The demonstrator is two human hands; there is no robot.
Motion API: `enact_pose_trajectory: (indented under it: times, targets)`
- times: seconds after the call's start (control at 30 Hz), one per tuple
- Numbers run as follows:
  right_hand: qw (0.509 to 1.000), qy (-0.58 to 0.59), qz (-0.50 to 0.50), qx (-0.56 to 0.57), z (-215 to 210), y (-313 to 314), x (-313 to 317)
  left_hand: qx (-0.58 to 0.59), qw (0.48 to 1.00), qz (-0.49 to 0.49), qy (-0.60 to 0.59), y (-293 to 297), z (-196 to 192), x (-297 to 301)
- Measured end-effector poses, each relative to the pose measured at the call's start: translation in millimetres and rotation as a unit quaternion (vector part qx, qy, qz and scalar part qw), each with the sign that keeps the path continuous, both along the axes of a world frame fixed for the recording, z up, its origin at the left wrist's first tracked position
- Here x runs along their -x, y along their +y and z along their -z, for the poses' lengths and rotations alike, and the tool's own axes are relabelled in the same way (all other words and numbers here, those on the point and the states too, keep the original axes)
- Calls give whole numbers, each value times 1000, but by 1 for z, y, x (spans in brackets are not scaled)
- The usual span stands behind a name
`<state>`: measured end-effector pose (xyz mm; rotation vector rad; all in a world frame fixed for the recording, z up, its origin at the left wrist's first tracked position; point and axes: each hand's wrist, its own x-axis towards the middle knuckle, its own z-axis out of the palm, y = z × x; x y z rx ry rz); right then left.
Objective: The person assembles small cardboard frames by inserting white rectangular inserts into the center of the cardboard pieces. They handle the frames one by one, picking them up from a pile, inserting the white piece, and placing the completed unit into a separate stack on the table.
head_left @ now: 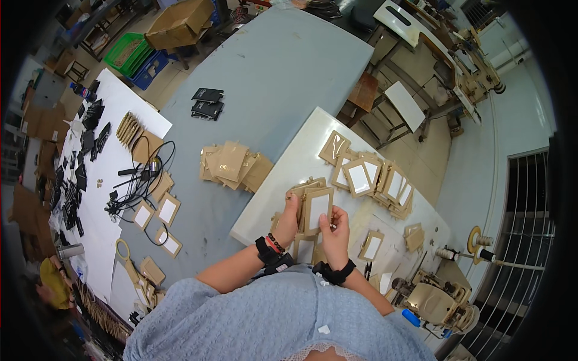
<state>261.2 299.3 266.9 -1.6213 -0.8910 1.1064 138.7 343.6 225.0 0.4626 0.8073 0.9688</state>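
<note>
While your left hand [288,224] and right hand [335,231] pinch the tan windowed card [317,209] above the white board [283,180], a loosened grip could drop it among loose pieces

A fanned pile of tan cardboard sleeves [233,165] lies mid-way on the long grey surface [283,72], with a small stack of flat black cases [208,103] nearer its far edge. Tangled black cables [139,180] cross its left edge. A green plastic crate [126,53] (beside a blue one) stands on the floor beyond.
</note>
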Motion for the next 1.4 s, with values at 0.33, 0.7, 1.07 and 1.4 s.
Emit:
enact_pose_trajectory:
  times: [0.33, 0.7, 1.07, 1.4]
  targets:
    - [996, 65, -46, -37, -8, -12, 11, -194, 951, -70, 230, -11, -30, 12]
    - [969, 131, -211, 13, -67, -12, -21, -37, 993, 71, 89, -8, -6, 64]
    - [878, -59, -463, -108, -98, 10, -7, 160, 906, 370, -129, -22, -39, 78]
    - [929, 7, -371, 14, -129, -11, -72, 157, 907, 380, -88, -34, -40, 73]
